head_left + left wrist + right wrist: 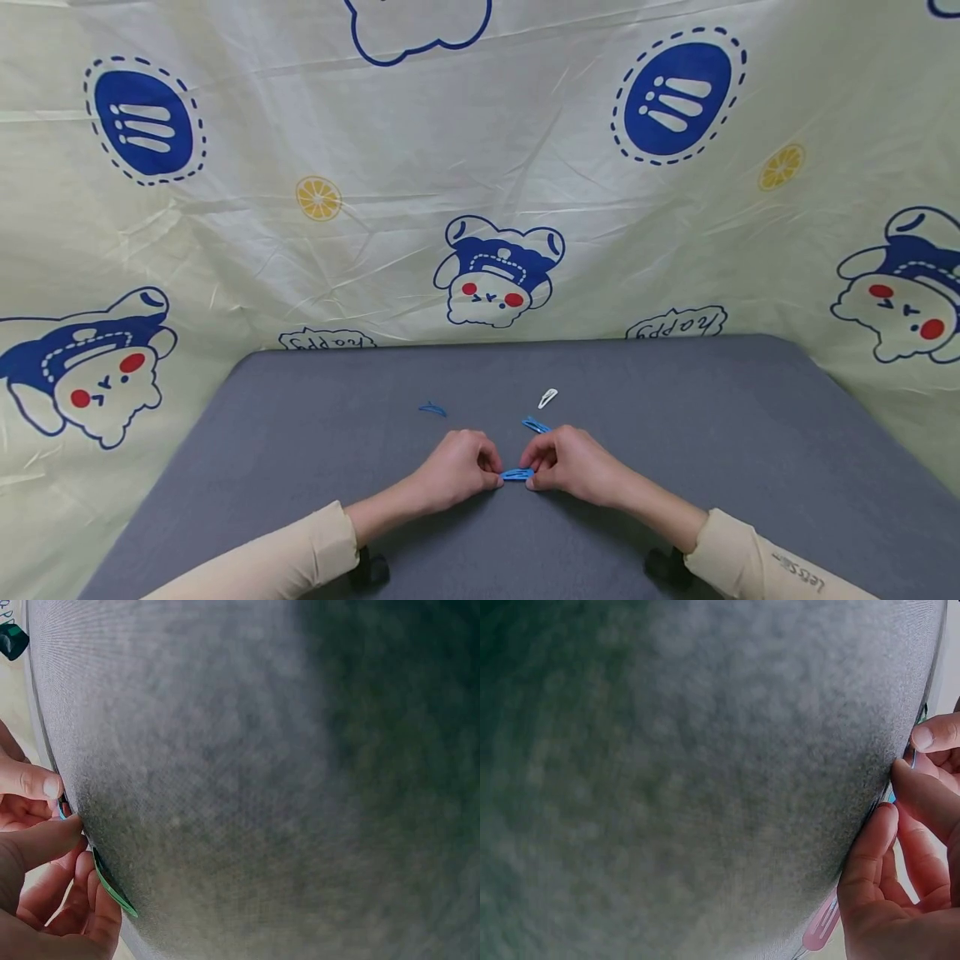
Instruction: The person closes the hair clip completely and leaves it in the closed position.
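A blue snap hair clip (517, 475) lies level between the two hands, low over the grey table. At its left end, my left hand (462, 468) pinches it between thumb and fingers. The right hand (576, 464) pinches the opposite end with thumb and fingertips. In the left wrist view, the left hand (56, 900) hides most of the held clip. The right wrist view shows the right hand (907, 862) with just a sliver of blue by its fingertips. Just beyond the right hand lies another blue hair clip (536, 425), partly covered by its fingers.
A white hair clip (548, 398) lies farther back on the table (300, 433), and a blue clip (432, 408) lies back left. The left wrist view shows a green-looking clip (112, 885); the right wrist view shows a pink-looking one (823, 924). A printed cloth (390, 167) hangs behind.
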The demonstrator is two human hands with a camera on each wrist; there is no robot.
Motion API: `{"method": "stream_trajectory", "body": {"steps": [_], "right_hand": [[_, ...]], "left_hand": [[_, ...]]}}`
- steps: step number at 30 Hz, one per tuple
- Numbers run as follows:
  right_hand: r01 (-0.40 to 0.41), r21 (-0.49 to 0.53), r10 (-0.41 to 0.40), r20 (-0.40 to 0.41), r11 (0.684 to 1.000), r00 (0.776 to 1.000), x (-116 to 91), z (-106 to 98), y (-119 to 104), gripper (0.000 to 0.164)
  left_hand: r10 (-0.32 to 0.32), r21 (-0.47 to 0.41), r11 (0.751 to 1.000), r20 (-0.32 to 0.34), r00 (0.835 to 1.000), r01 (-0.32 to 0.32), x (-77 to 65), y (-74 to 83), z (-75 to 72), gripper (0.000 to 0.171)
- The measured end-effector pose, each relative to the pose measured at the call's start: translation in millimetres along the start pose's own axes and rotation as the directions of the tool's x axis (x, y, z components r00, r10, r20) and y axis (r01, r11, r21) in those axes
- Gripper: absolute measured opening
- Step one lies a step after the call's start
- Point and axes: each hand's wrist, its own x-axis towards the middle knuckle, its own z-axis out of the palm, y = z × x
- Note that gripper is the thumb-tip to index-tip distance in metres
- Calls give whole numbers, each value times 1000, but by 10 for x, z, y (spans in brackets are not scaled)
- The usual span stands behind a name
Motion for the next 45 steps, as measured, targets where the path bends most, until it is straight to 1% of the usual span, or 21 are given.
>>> {"method": "stream_trajectory", "body": {"steps": [3,9,15,18,23,29,34,36,39,41,45], "right_hand": [[1,1,-1,3,1000,1000,-4,-8,-3,13],[20,15,-20,11,1000,1000,-42,-26,-15,15],[46,55,-47,18,997,999,-119,-51,-20,21],[31,74,-32,15,997,999,-177,-94,-43,22],[19,75,-17,-25,997,1000,-260,-241,-72,23],[36,39,-31,-110,999,993,-307,-435,-69,22],[20,5,-19,-153,1000,988,-300,-561,-56,21],[16,-15,-18,-159,1000,987,-283,-592,-22,21],[30,-42,-37,-161,999,986,-254,-618,59,21],[38,-56,-47,-155,998,987,-238,-632,119,21],[25,-66,-34,-131,998,991,-198,-643,235,22]], "left_hand": [[5,-2,1000,5,1000,-5,0,7,-2,11],[2,-39,999,35,999,0,12,-22,-26,10],[13,-31,999,72,997,-11,21,-16,-76,9],[13,-28,1000,89,996,-11,33,-5,-116,10],[-2,-25,1000,103,995,4,79,11,-198,10],[-17,-34,999,79,997,20,181,41,-316,14],[-22,-47,999,57,998,25,289,30,-383,16],[-28,-53,998,53,998,31,325,18,-392,16],[-45,-62,997,57,997,49,375,7,-384,17],[-57,-70,996,70,996,62,410,-4,-361,17],[-78,-92,992,103,992,87,472,-21,-277,16]]}}
